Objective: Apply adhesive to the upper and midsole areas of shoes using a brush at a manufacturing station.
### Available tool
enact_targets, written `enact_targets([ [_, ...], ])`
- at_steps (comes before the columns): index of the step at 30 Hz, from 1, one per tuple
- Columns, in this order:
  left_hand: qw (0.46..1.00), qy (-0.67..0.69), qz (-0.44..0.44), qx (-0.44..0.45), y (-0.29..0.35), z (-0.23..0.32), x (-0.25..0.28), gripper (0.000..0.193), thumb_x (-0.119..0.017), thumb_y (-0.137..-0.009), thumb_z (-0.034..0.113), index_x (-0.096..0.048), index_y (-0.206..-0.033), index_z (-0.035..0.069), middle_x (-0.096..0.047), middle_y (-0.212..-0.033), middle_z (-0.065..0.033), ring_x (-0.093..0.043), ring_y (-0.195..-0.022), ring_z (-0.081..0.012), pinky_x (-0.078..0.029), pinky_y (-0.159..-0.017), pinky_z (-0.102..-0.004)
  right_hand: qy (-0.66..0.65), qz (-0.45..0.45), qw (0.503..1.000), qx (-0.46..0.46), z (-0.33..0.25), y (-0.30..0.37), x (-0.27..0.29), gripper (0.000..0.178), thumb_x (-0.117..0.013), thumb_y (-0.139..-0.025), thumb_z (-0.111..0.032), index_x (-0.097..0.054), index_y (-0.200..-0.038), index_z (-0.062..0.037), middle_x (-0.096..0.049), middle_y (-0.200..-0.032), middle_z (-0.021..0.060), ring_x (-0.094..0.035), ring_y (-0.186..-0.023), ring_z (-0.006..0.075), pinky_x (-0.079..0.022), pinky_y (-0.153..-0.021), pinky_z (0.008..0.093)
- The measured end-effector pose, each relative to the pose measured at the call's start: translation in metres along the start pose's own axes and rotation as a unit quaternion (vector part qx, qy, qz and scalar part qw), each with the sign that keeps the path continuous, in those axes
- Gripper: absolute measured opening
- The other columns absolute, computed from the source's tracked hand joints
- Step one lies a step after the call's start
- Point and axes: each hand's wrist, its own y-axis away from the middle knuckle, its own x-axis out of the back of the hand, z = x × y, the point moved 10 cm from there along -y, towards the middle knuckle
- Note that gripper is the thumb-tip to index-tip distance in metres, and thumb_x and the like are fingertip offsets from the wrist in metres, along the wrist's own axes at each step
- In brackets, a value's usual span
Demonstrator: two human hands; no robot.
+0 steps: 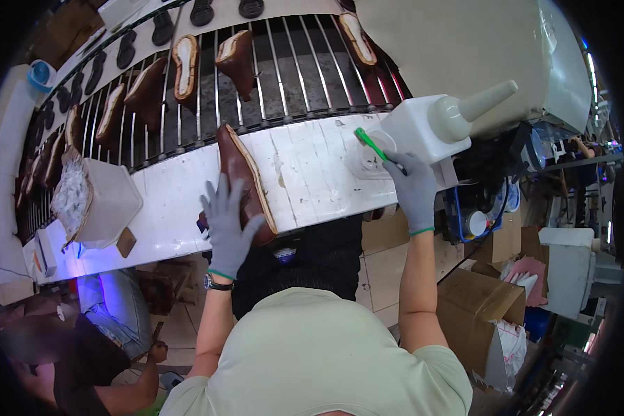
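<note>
My left hand [227, 225], in a grey glove, rests with spread fingers on a brown shoe upper [241, 173] that lies sole-side up on the white work ledge [312, 166]. In its grey glove, my right hand [412, 191] holds a green-handled brush [371, 144] with its head over a shallow clear dish [371, 156] on the ledge. A white squeeze bottle with a cone nozzle [440, 121] stands just right of the dish.
Behind the ledge a conveyor of metal rods [284, 76] carries several brown shoe uppers [186, 66]. A white box of crumpled material [90, 197] sits on the left. Another person [111, 326] sits at lower left. Cardboard boxes [475, 305] stand at right.
</note>
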Motion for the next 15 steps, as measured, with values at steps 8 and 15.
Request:
enact_targets([
  [8,0.94,0.166,-0.165,0.247,-0.054,-0.092,-0.045,0.062,-0.069,-0.085,0.049,-0.06,-0.121,-0.001,-0.071,-0.101,-0.018,-0.069,-0.09,-0.0315,-0.052,-0.082,-0.0392,0.224,0.032,0.974,-0.016,0.025,0.024,-0.008,0.017,-0.065,-0.089,-0.028,-0.069,-0.092,-0.0112,-0.065,-0.09,0.0097,-0.066,-0.08,0.0319,-0.051,-0.07,0.0427],
  [15,0.914,0.348,0.019,0.21,-0.042,-0.083,-0.021,0.053,-0.078,-0.082,0.027,-0.057,-0.12,-0.004,-0.067,-0.11,-0.0139,-0.064,-0.1,-0.0204,-0.05,-0.087,-0.0339,0.356,0.006,0.935,-0.006,0.022,0.016,-0.027,0.018,-0.064,-0.09,-0.028,-0.065,-0.089,-0.01,-0.064,-0.084,0.0108,-0.066,-0.073,0.0329,-0.051,-0.064,0.0443],
])
